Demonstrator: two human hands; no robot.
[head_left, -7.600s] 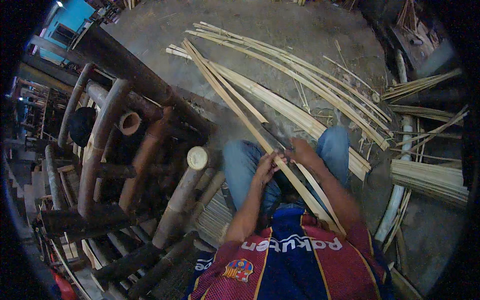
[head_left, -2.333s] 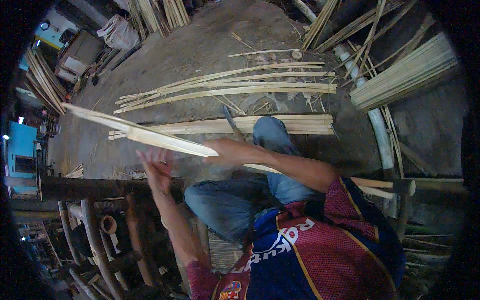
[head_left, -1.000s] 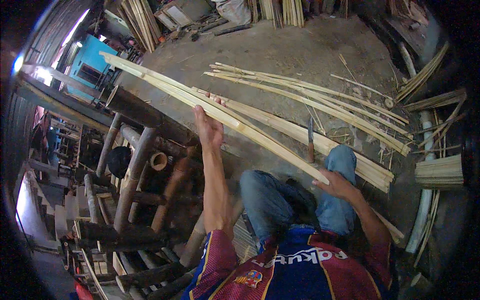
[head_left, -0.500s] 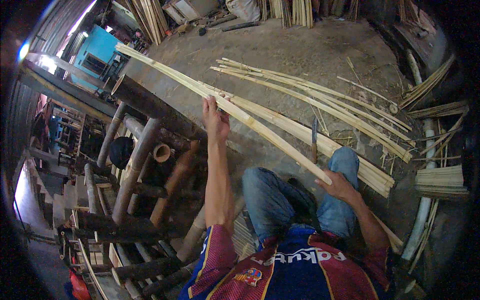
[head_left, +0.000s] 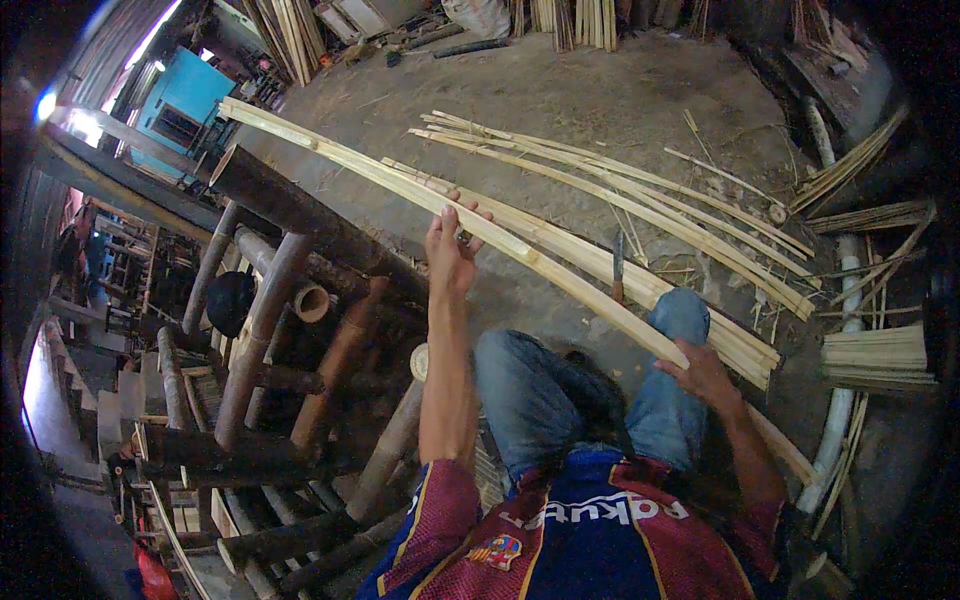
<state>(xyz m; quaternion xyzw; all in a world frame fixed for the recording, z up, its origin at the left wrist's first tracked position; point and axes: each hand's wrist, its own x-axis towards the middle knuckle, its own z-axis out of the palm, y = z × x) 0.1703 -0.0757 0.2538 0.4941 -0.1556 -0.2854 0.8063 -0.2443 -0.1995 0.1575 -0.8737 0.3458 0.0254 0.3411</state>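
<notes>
The right hand [head_left: 705, 375] is gripping the strip [head_left: 600, 301] to the near right of the knife [head_left: 618, 270]; left of the knife, the left hand [head_left: 455, 250] is holding it loosely, nearer its far tip. Its long axis is running past the knife's near side toward far left. The right forearm [head_left: 752, 440] is obscuring whether it is continuing beyond the grip.

And here's the long bamboo piece [head_left: 560, 276] — pale, straw-yellow, slender, held aloft on a clear slant! It runs from far left down to near right, looking layered toward its far end — stepping partway along to one smooth, flat near length.
</notes>
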